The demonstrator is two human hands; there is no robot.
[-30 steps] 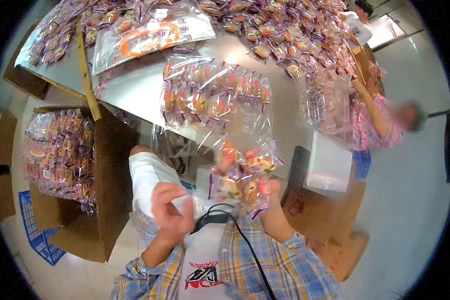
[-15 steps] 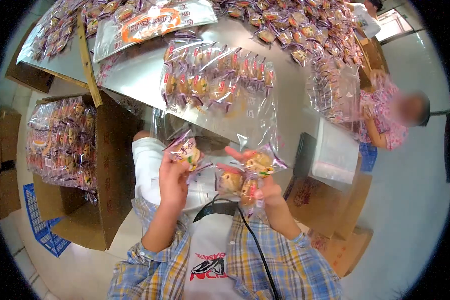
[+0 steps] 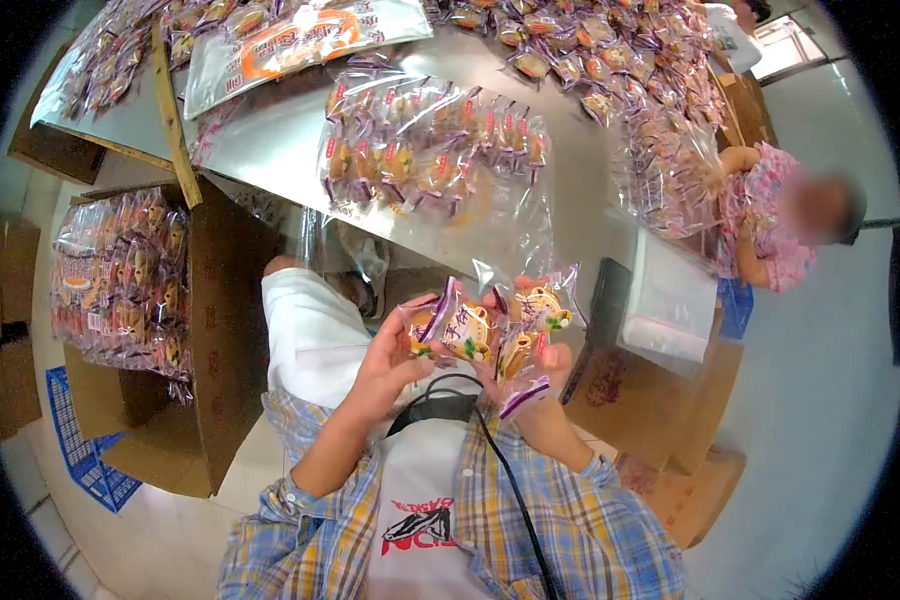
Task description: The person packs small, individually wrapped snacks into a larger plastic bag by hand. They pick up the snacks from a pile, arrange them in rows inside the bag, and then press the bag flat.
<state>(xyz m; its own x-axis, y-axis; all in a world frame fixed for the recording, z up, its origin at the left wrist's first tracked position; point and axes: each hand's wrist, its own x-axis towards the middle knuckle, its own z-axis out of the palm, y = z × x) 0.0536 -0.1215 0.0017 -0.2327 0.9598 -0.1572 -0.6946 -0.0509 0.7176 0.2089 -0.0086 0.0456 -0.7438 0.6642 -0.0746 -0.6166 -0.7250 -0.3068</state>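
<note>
My left hand (image 3: 382, 368) is closed around individually wrapped pastries (image 3: 462, 322) in clear film with purple ends. Close beside it, my right hand (image 3: 550, 385) grips more wrapped pastries, one with a cartoon print (image 3: 544, 303) and one below it (image 3: 518, 350) tilted down. The packets of both hands overlap at chest height, above my lap. Beyond them, a large clear bag (image 3: 505, 215) lies at the table edge, with rows of the same pastries in its far part and a slack near end hanging toward my hands.
Loose wrapped pastries (image 3: 610, 55) are heaped across the metal table (image 3: 260, 150). At left, a cardboard box (image 3: 232, 330) holds filled bags (image 3: 120, 280), beside a blue crate (image 3: 80, 445). A stack of clear bags (image 3: 670, 300) is at right, near another person (image 3: 770, 215) handling a filled bag.
My left hand has moved right, bringing its pastry against those in my right hand. The packets are now gathered closer together. The other person's arm has shifted toward the filled bag.
</note>
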